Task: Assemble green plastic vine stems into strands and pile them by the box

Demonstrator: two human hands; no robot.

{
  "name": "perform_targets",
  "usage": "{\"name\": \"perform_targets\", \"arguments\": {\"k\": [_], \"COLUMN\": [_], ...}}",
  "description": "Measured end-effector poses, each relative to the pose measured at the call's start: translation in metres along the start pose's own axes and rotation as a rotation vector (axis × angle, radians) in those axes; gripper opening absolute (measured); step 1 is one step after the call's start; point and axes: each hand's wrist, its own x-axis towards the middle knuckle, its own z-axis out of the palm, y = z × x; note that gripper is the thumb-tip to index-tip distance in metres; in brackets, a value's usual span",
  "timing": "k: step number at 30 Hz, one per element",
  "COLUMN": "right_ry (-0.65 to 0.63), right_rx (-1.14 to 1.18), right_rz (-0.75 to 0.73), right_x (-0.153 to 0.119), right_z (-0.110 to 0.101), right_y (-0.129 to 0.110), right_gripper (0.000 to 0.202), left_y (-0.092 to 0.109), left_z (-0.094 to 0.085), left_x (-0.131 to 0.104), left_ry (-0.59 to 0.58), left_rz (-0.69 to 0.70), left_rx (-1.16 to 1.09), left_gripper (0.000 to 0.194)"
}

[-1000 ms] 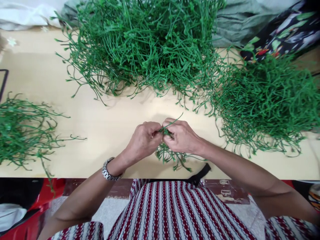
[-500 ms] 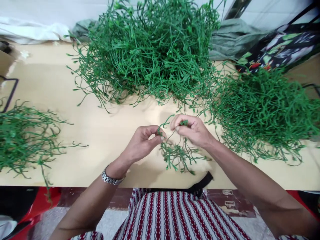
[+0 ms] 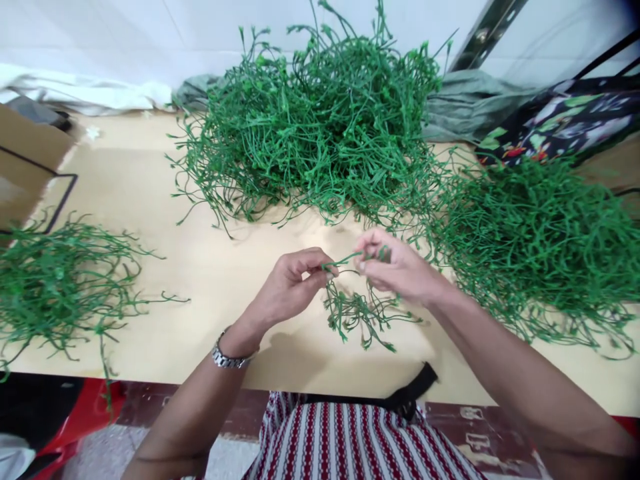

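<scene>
My left hand (image 3: pixel 300 283) pinches a thin green artificial plant stem (image 3: pixel 345 261) between thumb and fingertips, a little above the table. To its right, my right hand (image 3: pixel 395 267) has its thumb and fingers closed on green stem pieces; the far end of the stem from my left hand reaches its fingertips. Exactly which pieces the right fingers grip is partly hidden. Just below both hands lies a small loose cluster of green stems (image 3: pixel 363 313) on the pale tabletop (image 3: pixel 210 267).
A large heap of green stems (image 3: pixel 320 127) lies at the back. Another heap (image 3: pixel 540 247) is at the right, a smaller pile (image 3: pixel 65 287) at the left. A cardboard box (image 3: pixel 30 153) stands back left, a floral bag (image 3: pixel 565 123) back right. A black strap (image 3: pixel 415 387) crosses the front edge.
The stem in my left hand has swung from pointing upward to lying nearly level toward my right hand. My right hand has moved slightly rightward. The camera view has shifted a little.
</scene>
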Motion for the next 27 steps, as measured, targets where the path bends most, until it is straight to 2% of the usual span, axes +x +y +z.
{"name": "perform_targets", "arguments": {"k": [2, 4, 7, 10, 14, 22, 27], "right_ry": [-0.083, -0.153, -0.155, -0.048, 0.034, 0.093, -0.065], "right_rx": [-0.176, -0.3, -0.395, -0.508, -0.653, -0.717, -0.589], "right_rz": [-0.041, -0.139, -0.279, -0.422, -0.539, -0.526, -0.402], "right_x": [0.002, 0.005, 0.008, 0.007, 0.003, 0.0, 0.001], "right_z": [0.007, 0.014, 0.02, 0.024, 0.027, 0.032, 0.026], "right_y": [0.006, 0.011, 0.017, 0.016, 0.015, 0.02, 0.022], "right_gripper": [0.025, 0.019, 0.009, 0.013, 0.021, 0.02, 0.015], "left_y": [0.003, 0.005, 0.004, 0.001, -0.004, -0.009, -0.009], "left_z": [0.0, 0.001, 0.006, 0.011, 0.012, 0.016, 0.015], "left_x": [0.002, 0.005, 0.006, 0.004, -0.004, -0.014, -0.013], "left_ry": [0.024, 0.06, 0.116, 0.186, 0.145, 0.234, 0.178], "left_rz": [0.071, 0.13, 0.142, 0.03, -0.178, -0.251, -0.282], "left_rx": [0.041, 0.06, 0.054, -0.028, -0.186, -0.231, -0.176], "left_gripper": [0.01, 0.01, 0.01, 0.005, 0.01, 0.01, 0.011]}}
